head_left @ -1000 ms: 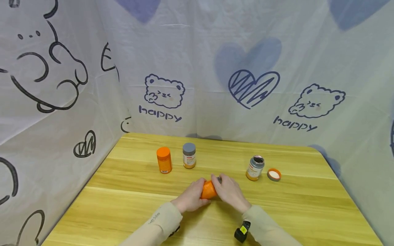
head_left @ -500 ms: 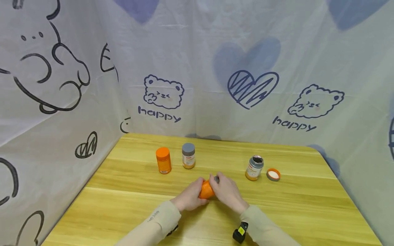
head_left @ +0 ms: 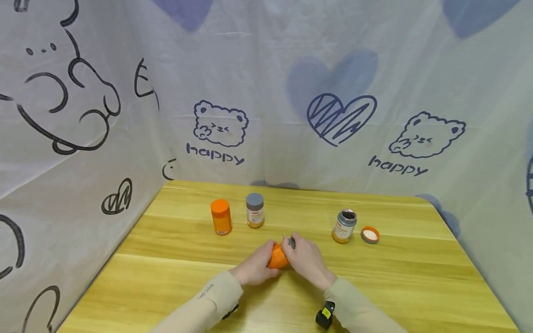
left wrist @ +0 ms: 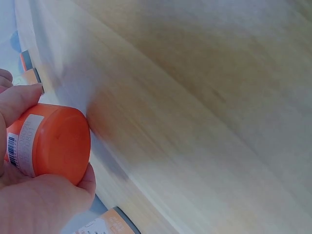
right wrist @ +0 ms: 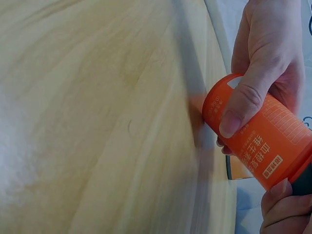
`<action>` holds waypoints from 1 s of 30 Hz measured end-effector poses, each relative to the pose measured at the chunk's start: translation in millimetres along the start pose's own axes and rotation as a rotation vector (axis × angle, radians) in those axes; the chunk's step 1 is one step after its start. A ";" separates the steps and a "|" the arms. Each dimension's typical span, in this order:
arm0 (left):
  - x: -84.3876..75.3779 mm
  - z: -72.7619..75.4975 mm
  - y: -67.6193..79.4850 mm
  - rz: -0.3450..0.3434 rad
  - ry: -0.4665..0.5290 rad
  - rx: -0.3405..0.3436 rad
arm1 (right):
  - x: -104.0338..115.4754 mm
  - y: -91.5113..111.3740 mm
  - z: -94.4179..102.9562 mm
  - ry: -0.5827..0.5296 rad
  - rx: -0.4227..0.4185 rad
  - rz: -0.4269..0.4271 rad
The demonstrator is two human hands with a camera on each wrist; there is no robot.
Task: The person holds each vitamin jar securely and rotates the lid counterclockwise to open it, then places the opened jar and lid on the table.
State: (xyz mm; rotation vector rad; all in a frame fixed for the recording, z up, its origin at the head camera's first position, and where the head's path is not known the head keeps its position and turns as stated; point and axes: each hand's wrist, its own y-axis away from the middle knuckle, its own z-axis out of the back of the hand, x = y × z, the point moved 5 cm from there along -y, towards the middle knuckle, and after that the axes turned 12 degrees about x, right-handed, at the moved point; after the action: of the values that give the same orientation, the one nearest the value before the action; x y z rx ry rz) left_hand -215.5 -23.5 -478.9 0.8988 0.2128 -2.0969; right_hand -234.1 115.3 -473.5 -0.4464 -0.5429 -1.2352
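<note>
An orange pill bottle (head_left: pixel 278 257) with a dark grey lid (head_left: pixel 292 243) is held tilted above the front middle of the table. My left hand (head_left: pixel 257 265) grips its body near the base; in the right wrist view that thumb (right wrist: pixel 246 100) lies along the printed side. With curled fingers, my right hand (head_left: pixel 307 260) grips the lid end, hiding most of the lid. The bottle's round orange base (left wrist: pixel 66 146) faces the left wrist camera.
Behind the hands stand an orange bottle (head_left: pixel 221 218) and a grey-lidded bottle (head_left: pixel 255 212). At the right, an uncapped bottle (head_left: pixel 343 227) with torn foil at its mouth stands beside its upturned lid (head_left: pixel 370 235). Cloth (head_left: pixel 275 69) hangs behind the wooden table (head_left: pixel 175 277).
Both hands and the held bottle have shifted slightly left. The grip looks the same, and the standing bottles and loose lid have not moved.
</note>
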 end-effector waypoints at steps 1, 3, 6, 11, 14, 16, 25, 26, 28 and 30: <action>0.0 0.0 0.1 -0.001 0.003 0.000 | 0.3 -0.2 0.2 0.009 -0.001 0.002; 0.6 0.3 0.5 0.000 0.013 0.001 | 1.4 -0.9 0.1 0.036 -0.004 0.022; 1.8 0.7 0.7 0.001 0.031 0.005 | 4.5 -1.2 -0.2 0.090 -0.017 0.083; 2.6 1.9 0.7 0.007 0.045 0.011 | 6.5 -2.4 0.5 0.100 -0.034 0.111; 2.6 3.1 0.0 0.007 0.054 0.017 | 5.5 -3.5 0.9 0.073 -0.030 0.086; 3.0 4.1 -0.6 0.006 0.066 0.023 | 5.4 -4.6 1.3 0.064 -0.026 0.080; 7.7 4.7 0.2 -0.002 0.178 0.132 | 9.0 -3.2 0.7 0.150 -0.002 0.219; 7.8 4.5 0.6 0.001 0.168 0.138 | 8.3 -3.3 0.4 0.142 0.010 0.217; 8.1 4.7 0.9 0.003 0.156 0.143 | 7.3 -4.0 -0.2 0.145 0.031 0.222; 8.4 5.5 1.4 0.007 0.150 0.143 | 7.9 -4.1 0.1 0.147 0.041 0.242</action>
State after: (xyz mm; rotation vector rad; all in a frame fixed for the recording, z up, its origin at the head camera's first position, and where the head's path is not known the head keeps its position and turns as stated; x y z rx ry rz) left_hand -220.7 -32.0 -480.3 1.1419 0.1383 -2.0603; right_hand -236.2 108.3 -468.4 -0.3718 -0.3759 -1.0136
